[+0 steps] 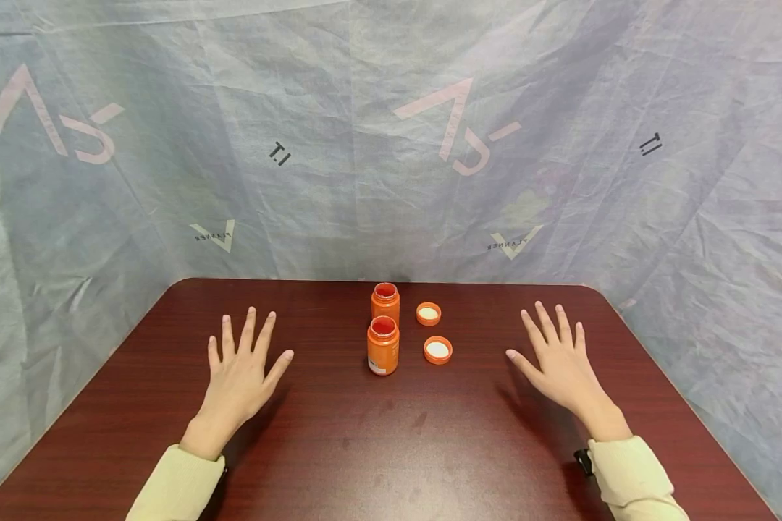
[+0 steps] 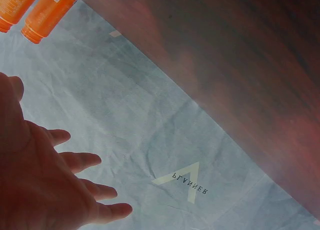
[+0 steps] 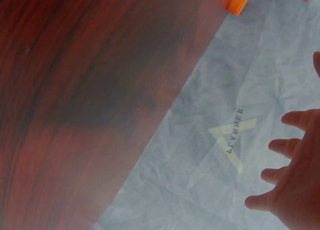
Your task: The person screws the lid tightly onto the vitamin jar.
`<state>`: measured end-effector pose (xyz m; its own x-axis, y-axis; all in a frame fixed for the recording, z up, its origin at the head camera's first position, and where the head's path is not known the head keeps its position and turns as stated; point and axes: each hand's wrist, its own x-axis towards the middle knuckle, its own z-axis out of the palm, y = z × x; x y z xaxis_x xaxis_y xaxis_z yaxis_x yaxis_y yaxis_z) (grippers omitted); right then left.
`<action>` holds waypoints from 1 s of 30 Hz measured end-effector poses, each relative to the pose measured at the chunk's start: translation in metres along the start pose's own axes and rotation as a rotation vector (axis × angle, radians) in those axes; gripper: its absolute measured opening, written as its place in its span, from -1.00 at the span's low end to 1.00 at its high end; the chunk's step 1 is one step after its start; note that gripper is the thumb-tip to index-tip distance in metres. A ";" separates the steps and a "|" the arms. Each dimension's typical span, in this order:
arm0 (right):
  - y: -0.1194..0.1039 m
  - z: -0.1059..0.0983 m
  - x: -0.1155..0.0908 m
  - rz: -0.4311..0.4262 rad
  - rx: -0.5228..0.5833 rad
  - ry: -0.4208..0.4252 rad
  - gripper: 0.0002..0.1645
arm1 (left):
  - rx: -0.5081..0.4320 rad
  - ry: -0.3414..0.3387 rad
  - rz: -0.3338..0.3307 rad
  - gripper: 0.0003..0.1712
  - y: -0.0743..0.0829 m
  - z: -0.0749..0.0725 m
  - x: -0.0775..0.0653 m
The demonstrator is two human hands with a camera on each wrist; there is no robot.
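Two orange jars [image 1: 383,354] stood upright and uncapped near the middle of the table, toward its far side, one behind the other; I could not tell whether they touched. The nearer one bore a white label low on its side. Just to their right lay two orange lids [image 1: 437,350], pale insides facing up, one farther back than the other. My left hand [image 1: 237,376] was well to the left of the jars, palm down, its fingers straight and spread, the thumb pointing toward them. My right hand [image 1: 560,369] mirrored it on the other side, fingers just as straight and fanned, with the lids between it and the jars. Shadows fell on the wood by both hands. Pale sleeves [image 1: 176,485] covered my forearms, and a dark band [image 1: 583,462] showed at my right wrist. The table [image 1: 365,449] was dark reddish brown, streaked with grain, its far corners rounded and its top softly shiny near me. Beyond it hung wrinkled grey-blue cloth [image 1: 352,181] on three sides, printed with pinkish strokes, small black letters and pale V shapes crossed by a mirrored "PLANNER".
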<state>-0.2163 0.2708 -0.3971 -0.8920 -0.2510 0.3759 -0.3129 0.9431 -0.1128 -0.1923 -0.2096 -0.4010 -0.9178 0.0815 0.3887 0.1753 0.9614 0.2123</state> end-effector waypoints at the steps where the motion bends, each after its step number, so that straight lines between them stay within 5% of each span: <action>1: 0.000 0.000 0.000 0.000 0.001 -0.001 -0.13 | -0.001 0.001 0.001 -0.19 0.000 0.000 0.000; 19: -0.003 0.005 0.008 -0.018 0.018 0.004 -0.10 | -0.002 -0.003 0.035 -0.18 0.004 0.003 0.006; 30: -0.018 0.013 0.023 -0.098 0.006 0.045 -0.15 | -0.026 -0.047 0.075 -0.18 0.018 0.009 0.013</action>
<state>-0.2355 0.2453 -0.3986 -0.8414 -0.3321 0.4264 -0.4001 0.9131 -0.0784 -0.2042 -0.1893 -0.4000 -0.9174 0.1659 0.3618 0.2528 0.9450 0.2074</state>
